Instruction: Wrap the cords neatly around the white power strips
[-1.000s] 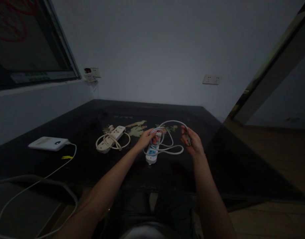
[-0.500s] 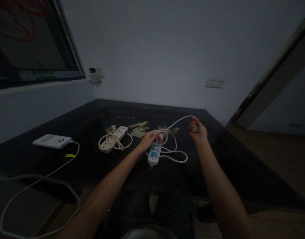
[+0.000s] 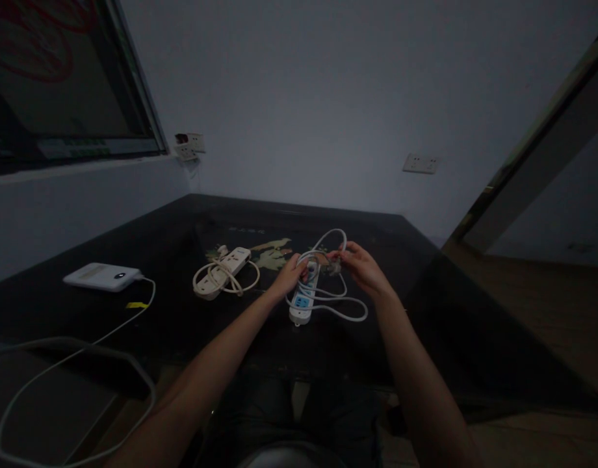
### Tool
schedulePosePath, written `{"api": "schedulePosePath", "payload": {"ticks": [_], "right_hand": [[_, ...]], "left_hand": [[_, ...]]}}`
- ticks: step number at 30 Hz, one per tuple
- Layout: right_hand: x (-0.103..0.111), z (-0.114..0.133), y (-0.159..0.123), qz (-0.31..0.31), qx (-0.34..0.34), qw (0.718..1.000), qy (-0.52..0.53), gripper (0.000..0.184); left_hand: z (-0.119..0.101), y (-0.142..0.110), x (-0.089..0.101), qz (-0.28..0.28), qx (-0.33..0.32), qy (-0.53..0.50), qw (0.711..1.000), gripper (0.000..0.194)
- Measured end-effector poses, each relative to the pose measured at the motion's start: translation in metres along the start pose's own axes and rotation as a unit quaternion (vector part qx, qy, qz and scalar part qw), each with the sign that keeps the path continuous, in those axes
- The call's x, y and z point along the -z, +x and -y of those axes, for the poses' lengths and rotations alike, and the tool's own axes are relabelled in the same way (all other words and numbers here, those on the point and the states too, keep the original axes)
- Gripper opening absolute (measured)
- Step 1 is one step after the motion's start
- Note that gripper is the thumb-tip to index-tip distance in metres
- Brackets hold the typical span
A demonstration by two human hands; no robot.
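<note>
A white power strip [image 3: 300, 316] with blue socket faces lies on the dark table, its white cord [image 3: 353, 318] looped over and beside it. Around the cord loops at the strip's far end, my left hand [image 3: 290, 274] is closed. My right hand [image 3: 362, 263] pinches the cord's plug end [image 3: 334, 266] just right of the strip, and the cord arcs up between both hands. The plug is partly hidden by fingers and blurred. Left of my left hand rests a second, cream power strip [image 3: 236, 261] with its own cord wound around it.
A white power bank [image 3: 103, 277] with a cable running off the near edge sits on the table's left. A yellow tag [image 3: 136, 305] lies by that cable. Wall sockets [image 3: 420, 164] are set in the wall behind the black table [image 3: 455, 325].
My right hand has moved left with the plug, from out at the right to close beside my left hand. The cord between them now bends in a tighter arc. My left hand stays put.
</note>
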State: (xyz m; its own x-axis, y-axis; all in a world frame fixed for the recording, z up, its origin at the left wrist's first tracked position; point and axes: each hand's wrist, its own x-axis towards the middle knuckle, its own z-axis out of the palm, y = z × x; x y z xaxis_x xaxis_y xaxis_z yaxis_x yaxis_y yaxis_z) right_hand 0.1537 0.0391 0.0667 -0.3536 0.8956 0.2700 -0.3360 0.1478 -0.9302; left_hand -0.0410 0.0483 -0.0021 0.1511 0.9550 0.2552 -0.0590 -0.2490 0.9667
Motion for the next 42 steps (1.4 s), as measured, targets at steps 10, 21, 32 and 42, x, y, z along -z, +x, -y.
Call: {"api": "schedulePosePath", "payload": {"ticks": [10, 21, 32, 42], "right_hand": [[0.032, -0.022, -0.01, -0.092, 0.01, 0.993, -0.075, 0.03], [0.03, -0.02, -0.011, -0.102, 0.025, 0.992, -0.065, 0.027], [0.042, -0.026, -0.007, -0.158, 0.026, 0.986, -0.057, 0.027], [0.04, -0.026, -0.009, -0.095, -0.001, 0.994, -0.062, 0.046]], "left_hand": [[-0.007, 0.0, 0.003, -0.015, 0.002, -0.005, 1.0, 0.038], [-0.004, 0.004, 0.008, -0.067, -0.069, 0.083, 0.992, 0.037], [-0.043, -0.036, -0.018, 0.271, -0.327, 0.427, 0.798, 0.041], [-0.024, -0.033, -0.029, 0.285, -0.165, 0.317, 0.889, 0.023]]}}
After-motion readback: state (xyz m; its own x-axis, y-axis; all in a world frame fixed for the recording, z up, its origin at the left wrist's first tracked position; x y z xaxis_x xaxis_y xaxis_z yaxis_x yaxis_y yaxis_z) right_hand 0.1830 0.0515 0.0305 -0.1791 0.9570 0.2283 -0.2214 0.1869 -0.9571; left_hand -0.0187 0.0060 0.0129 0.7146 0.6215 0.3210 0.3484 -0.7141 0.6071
